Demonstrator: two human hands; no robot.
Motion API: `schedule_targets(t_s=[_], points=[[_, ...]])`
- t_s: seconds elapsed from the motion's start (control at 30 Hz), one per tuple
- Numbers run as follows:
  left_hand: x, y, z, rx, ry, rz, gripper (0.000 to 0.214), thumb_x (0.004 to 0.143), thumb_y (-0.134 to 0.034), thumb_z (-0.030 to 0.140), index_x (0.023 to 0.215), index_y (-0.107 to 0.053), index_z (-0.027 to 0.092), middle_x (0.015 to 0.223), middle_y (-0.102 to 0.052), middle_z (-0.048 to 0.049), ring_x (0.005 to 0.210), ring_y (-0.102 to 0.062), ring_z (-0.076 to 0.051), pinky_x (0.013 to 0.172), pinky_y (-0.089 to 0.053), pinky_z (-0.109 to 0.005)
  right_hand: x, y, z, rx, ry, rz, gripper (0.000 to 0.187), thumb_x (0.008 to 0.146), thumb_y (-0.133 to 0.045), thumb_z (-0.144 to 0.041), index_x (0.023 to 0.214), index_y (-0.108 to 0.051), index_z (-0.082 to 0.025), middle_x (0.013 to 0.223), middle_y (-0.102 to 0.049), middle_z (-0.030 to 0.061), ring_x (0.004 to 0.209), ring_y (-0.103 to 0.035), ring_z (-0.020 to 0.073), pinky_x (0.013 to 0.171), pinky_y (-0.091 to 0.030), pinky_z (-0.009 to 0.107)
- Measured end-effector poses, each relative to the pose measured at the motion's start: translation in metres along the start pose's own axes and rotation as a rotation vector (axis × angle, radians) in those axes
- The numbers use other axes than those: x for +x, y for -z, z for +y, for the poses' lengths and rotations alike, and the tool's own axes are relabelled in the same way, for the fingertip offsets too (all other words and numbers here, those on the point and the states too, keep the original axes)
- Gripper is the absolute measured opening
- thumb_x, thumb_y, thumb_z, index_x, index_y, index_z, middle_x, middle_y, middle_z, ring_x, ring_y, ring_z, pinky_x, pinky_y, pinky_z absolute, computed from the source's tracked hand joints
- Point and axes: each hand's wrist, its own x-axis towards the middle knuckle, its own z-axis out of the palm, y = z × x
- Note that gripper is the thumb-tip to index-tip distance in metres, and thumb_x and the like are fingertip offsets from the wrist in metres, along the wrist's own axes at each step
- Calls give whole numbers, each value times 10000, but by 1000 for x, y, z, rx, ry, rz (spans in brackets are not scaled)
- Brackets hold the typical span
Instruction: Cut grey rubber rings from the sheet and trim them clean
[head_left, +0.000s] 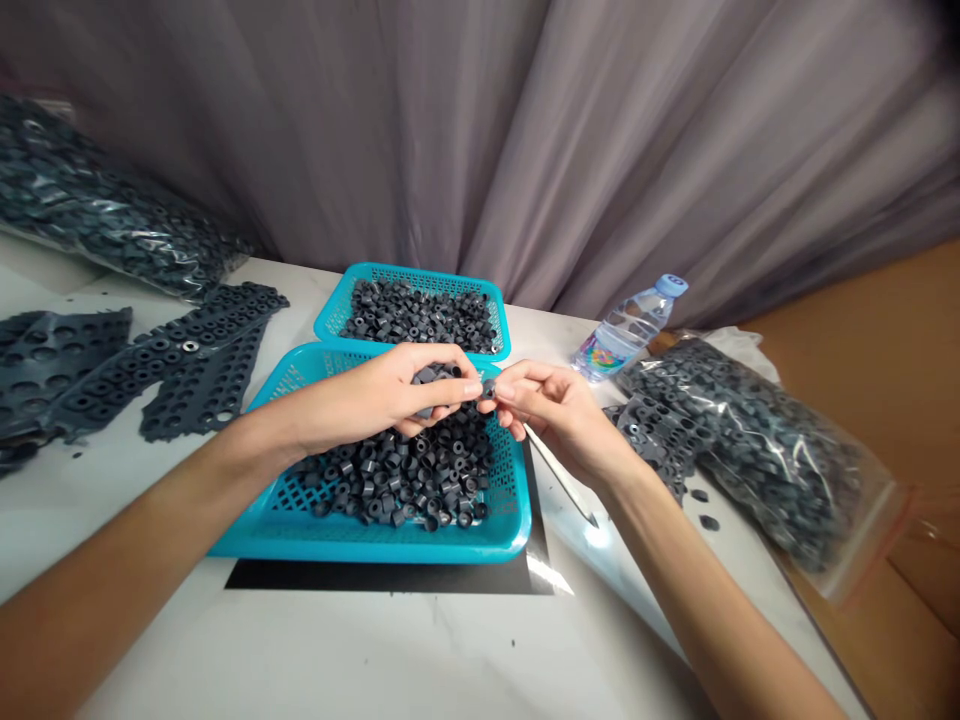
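My left hand [412, 390] is closed around several small dark grey rubber rings, which show between its thumb and fingers. Between the fingertips of both hands is one small dark grey ring [489, 389]; my right hand [551, 400] pinches it from the right, while the left thumb and finger meet its other side. Both hands hover over the near blue plastic basket [375, 548], where a heap of similar loose rings [420, 475] lies. Part of that heap is hidden under the left hand.
Behind stands a second blue basket [411, 272] of rings. Perforated rubber sheets [199, 375] lie left, near a bulging clear bag [112, 210]. To the right are a water bottle [630, 325], a white pointed tool [562, 475], another sheet [660, 430] and a filled zip bag [772, 460].
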Motion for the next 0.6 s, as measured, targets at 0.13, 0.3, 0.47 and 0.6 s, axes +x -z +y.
schedule_targets(t_s=[0.13, 0.3, 0.47, 0.6], points=[[-1, 0, 0, 44, 6, -16, 270, 1013, -664, 492, 1009, -627, 225, 744, -455, 43, 624, -380, -88, 509, -286, -179, 0, -1, 1, 3, 2, -20, 126, 935, -818, -275, 945, -781, -155, 873, -796, 56, 705, -674, 103, 603, -520, 195], [-2, -4, 3, 159, 5, 39, 266, 1009, -651, 508, 1033, -631, 244, 767, -516, 39, 649, -444, -101, 530, -352, -186, 0, -1, 1, -4, -2, -33, 140, 937, -813, -287, 947, -769, -154, 880, -791, 60, 716, -685, 114, 621, -537, 212], [0, -5, 0, 211, -8, 65, 271, 1038, -593, 501, 1010, -629, 234, 814, -549, 33, 661, -477, -90, 544, -357, -181, 1, 0, 4, -62, -1, -56, 169, 969, -776, -319, 979, -738, -154, 936, -784, 75, 743, -692, 125, 649, -550, 232], [2, -1, -5, 158, 17, 48, 264, 1012, -638, 496, 1016, -624, 232, 764, -495, 42, 648, -446, -96, 545, -340, -185, -1, 2, -1, -264, 164, 22, 186, 1001, -730, -353, 1080, -699, -186, 966, -749, 52, 709, -676, 132, 598, -542, 248]])
